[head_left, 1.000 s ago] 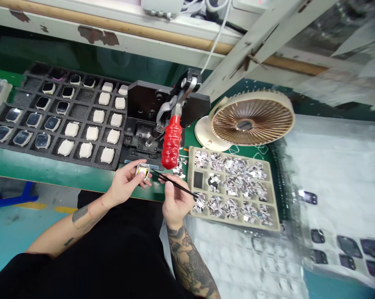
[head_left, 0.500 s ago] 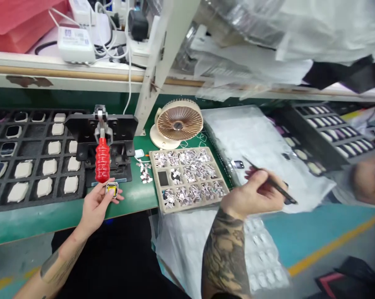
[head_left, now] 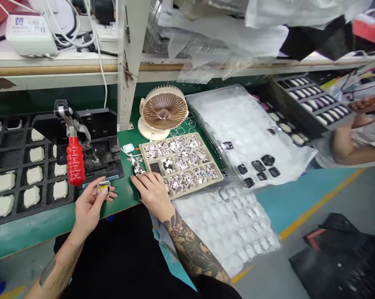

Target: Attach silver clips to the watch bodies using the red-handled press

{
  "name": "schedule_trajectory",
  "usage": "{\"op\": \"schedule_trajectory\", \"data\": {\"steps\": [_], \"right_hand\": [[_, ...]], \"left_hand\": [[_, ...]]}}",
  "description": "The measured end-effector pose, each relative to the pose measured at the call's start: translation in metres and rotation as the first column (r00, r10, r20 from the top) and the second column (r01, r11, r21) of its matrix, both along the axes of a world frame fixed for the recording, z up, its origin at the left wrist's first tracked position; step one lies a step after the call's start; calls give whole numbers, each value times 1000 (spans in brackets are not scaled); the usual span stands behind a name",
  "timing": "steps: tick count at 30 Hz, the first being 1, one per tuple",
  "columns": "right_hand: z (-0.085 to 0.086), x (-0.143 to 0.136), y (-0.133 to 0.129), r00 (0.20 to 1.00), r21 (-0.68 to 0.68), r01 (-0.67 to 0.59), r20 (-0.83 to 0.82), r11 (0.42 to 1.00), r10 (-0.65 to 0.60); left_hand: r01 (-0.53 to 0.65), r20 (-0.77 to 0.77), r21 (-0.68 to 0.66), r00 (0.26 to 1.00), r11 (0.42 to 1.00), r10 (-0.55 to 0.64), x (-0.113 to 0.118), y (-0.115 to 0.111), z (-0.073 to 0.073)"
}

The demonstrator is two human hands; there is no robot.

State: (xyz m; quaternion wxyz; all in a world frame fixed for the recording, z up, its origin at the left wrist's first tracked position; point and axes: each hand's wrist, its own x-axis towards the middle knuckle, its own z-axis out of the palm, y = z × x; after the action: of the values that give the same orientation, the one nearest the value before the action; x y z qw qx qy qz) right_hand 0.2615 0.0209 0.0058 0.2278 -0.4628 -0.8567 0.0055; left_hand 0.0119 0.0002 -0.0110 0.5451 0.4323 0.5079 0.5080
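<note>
While the left hand [head_left: 89, 205] grips a small watch case [head_left: 104, 188] between thumb and fingers near the front edge of the green bench [head_left: 122, 192], the case is turned with its open side up, probably so that the yellow part inside can be seen. The thumb lies over its lower edge and the fingers support it from behind and beside, a light grip that seems meant to steady the case without covering much of its inside. The right hand [head_left: 156, 194] is palm down with its fingers bent at a loose pile of small silvery pieces [head_left: 138, 169], just beside the parts tray [head_left: 195, 189]; whether anything is pinched there cannot be told, as the back of the hand hides the fingertips. That tray is divided into compartments, which seem to keep its many little pieces sorted and within easy reach. Behind the left hand stands a black clamp with a red handle [head_left: 76, 162], its grip facing the person, presumably for easy pulling. To its left, pale watch bodies [head_left: 33, 197] sit apart in a dark foam tray [head_left: 11, 158], likely so that they do not rub together. A fan [head_left: 164, 114] faces the bench from behind the parts tray, and dark frames [head_left: 258, 165] lie on white plastic sheeting [head_left: 218, 116] farther right.
</note>
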Motion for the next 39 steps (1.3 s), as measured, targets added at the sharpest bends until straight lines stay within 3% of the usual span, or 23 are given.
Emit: {"op": "schedule_trajectory", "data": {"steps": [3, 6, 8, 10, 13, 17, 23, 27, 32, 36, 39], "right_hand": [[-2, -1, 2, 994, -71, -23, 103, 997, 31], [3, 15, 9, 1000, -85, 2, 22, 996, 0], [8, 35, 23, 987, -63, 140, -66, 988, -144], [13, 57, 42, 940, -59, 322, -96, 945, -327], [18, 84, 72, 898, -104, 437, -5, 893, -440], [22, 93, 97, 921, -136, 380, 141, 915, -362], [27, 85, 104, 949, -138, 262, 215, 955, -230], [21, 87, 99, 960, -119, 278, 48, 953, -274], [12, 92, 90, 897, -83, 371, -226, 925, -380], [19, 87, 75, 860, -60, 355, -370, 933, -351], [26, 65, 54, 832, -92, 292, -467, 952, -300]], "left_hand": [[16, -5, 5, 1000, 1000, -16, -1, -1, -2], [31, -12, 15, 999, 999, -30, -2, -2, -5], [35, -13, 18, 999, 999, -35, -3, -3, -7], [35, -8, 17, 999, 999, -35, -3, -3, -8], [33, 1, 10, 999, 999, -33, -3, -3, -8], [36, 1, 3, 999, 999, -36, -2, -3, -6], [35, -5, -5, 999, 999, -35, 0, -3, -2], [27, 5, 3, 1000, 1000, -27, 0, -3, -3], [79, -7, 17, 997, 997, -79, -3, -5, -8], [114, -226, 78, 970, 990, -94, -8, -3, -9], [161, -376, 112, 920, 981, -108, -8, -1, -2]]}}
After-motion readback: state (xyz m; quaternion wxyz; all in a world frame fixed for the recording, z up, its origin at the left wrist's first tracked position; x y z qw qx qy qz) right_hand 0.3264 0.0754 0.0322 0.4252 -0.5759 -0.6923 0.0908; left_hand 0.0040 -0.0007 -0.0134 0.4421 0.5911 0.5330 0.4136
